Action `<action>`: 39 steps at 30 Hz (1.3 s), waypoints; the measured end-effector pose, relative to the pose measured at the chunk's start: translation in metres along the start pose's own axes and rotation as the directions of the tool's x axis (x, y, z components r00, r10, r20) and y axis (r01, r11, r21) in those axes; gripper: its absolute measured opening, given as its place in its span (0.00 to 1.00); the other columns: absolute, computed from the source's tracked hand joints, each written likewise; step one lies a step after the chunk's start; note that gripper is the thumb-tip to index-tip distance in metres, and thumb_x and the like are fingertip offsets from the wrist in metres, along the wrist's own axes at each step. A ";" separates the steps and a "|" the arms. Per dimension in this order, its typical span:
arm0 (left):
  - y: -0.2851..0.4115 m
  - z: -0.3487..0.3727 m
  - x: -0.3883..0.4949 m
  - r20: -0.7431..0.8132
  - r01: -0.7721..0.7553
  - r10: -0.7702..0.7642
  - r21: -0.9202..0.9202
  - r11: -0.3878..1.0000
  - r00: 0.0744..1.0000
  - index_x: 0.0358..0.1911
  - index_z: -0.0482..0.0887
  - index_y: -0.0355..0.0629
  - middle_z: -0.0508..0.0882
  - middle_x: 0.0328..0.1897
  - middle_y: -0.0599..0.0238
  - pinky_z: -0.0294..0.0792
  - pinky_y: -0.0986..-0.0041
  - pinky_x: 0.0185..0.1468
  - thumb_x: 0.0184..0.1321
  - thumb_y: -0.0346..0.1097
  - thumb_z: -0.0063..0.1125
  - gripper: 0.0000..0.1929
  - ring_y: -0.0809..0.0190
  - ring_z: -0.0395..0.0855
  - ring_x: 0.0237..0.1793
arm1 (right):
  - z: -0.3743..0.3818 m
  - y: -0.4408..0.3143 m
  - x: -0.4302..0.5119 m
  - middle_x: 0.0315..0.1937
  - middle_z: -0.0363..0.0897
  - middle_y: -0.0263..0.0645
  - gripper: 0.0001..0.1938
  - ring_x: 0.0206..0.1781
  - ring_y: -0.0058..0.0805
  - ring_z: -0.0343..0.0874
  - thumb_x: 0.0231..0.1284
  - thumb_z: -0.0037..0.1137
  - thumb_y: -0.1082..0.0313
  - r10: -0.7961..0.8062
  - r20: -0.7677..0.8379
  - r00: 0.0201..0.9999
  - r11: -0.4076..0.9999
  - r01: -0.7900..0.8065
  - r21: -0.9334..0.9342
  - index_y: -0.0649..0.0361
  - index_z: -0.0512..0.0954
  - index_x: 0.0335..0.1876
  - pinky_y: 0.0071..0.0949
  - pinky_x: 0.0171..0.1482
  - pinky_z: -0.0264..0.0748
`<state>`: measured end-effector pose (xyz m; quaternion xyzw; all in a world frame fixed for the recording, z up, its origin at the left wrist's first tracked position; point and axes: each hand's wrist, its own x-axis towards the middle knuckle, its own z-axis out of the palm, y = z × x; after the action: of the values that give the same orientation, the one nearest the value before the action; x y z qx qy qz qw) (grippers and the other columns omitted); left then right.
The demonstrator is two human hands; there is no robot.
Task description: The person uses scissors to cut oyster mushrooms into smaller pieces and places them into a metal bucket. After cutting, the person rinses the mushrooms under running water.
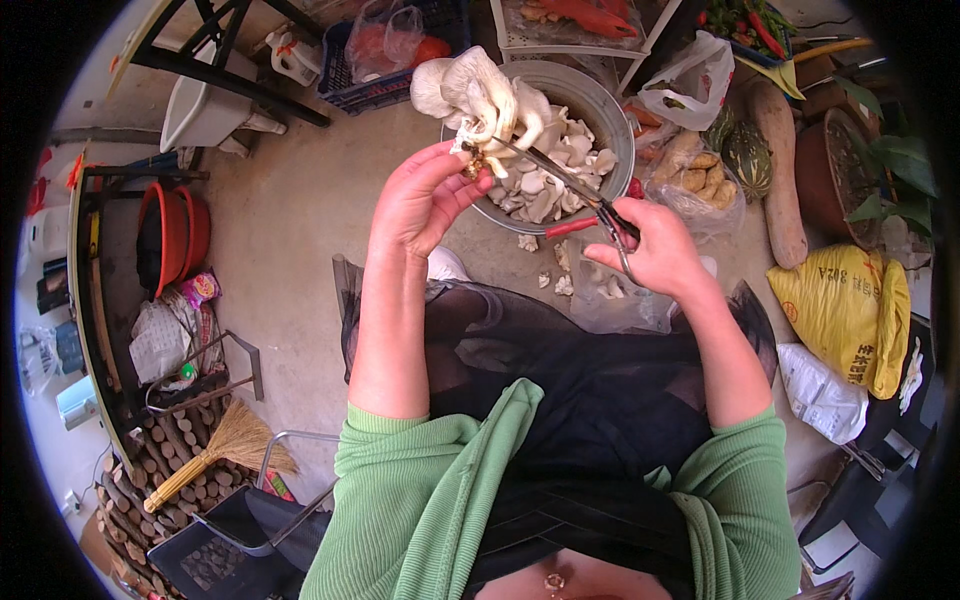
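Note:
A cluster of pale oyster mushrooms [487, 97] is pinched at its dark, dirty base in my left hand [431, 195], above the rim of a round metal basin. My right hand [652, 244] grips a pair of scissors [574, 182] by the handles. Their blades point up and left, with the tips at the stems of the cluster. Under them, the metal basin [628, 150] holds many cut mushroom pieces [547, 180]. Between my feet lies a clear plastic bag [622, 304] with pale scraps, and several small mushroom scraps [563, 285] lie on the floor beside it.
A white plastic rack [570, 51] stands behind the basin, beside a blue crate [397, 82]. To the right are a bag of root vegetables [694, 180], a long gourd [776, 172] and a yellow sack [840, 307]. At left are red basins [172, 236], a straw broom [217, 454] and stacked firewood [135, 495].

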<state>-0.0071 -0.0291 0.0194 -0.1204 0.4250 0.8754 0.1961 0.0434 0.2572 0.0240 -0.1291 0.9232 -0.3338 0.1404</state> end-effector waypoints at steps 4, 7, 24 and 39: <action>-0.001 0.000 0.000 -0.002 -0.009 0.009 0.074 0.997 1.000 0.51 0.76 0.27 0.83 0.48 0.51 0.78 0.65 0.51 0.62 0.26 0.55 0.15 0.56 0.83 0.44 | -0.003 0.000 -0.001 0.21 0.73 0.42 0.27 0.27 0.43 0.75 0.46 0.69 0.42 0.028 0.045 0.999 1.000 -0.028 -0.008 0.61 0.71 0.26 0.38 0.32 0.70; -0.004 0.003 -0.001 -0.045 -0.097 0.101 0.083 0.992 0.994 0.50 0.77 0.27 0.83 0.46 0.52 0.79 0.66 0.49 0.62 0.26 0.55 0.14 0.57 0.84 0.42 | -0.008 0.001 -0.002 0.22 0.73 0.43 0.27 0.28 0.44 0.75 0.47 0.68 0.41 0.017 0.094 0.995 1.000 -0.016 -0.007 0.61 0.72 0.26 0.39 0.33 0.70; -0.004 0.005 -0.001 0.055 -0.021 0.015 0.110 0.994 0.998 0.51 0.78 0.30 0.83 0.47 0.54 0.77 0.67 0.53 0.62 0.26 0.56 0.15 0.59 0.83 0.44 | 0.011 0.007 0.001 0.22 0.71 0.37 0.24 0.27 0.30 0.71 0.50 0.68 0.46 -0.041 0.107 0.993 0.962 0.011 0.273 0.62 0.75 0.33 0.31 0.32 0.68; -0.011 0.007 0.001 -0.032 -0.048 0.054 0.165 0.985 0.998 0.48 0.79 0.30 0.84 0.46 0.56 0.79 0.66 0.50 0.61 0.26 0.56 0.12 0.60 0.84 0.44 | 0.028 -0.002 0.003 0.16 0.73 0.32 0.19 0.21 0.19 0.70 0.55 0.66 0.49 0.074 0.183 0.980 0.901 -0.144 0.410 0.60 0.83 0.35 0.25 0.27 0.67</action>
<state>-0.0033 -0.0177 0.0158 -0.1092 0.5020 0.8399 0.1752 0.0509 0.2383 0.0043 -0.0706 0.8205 -0.5049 0.2586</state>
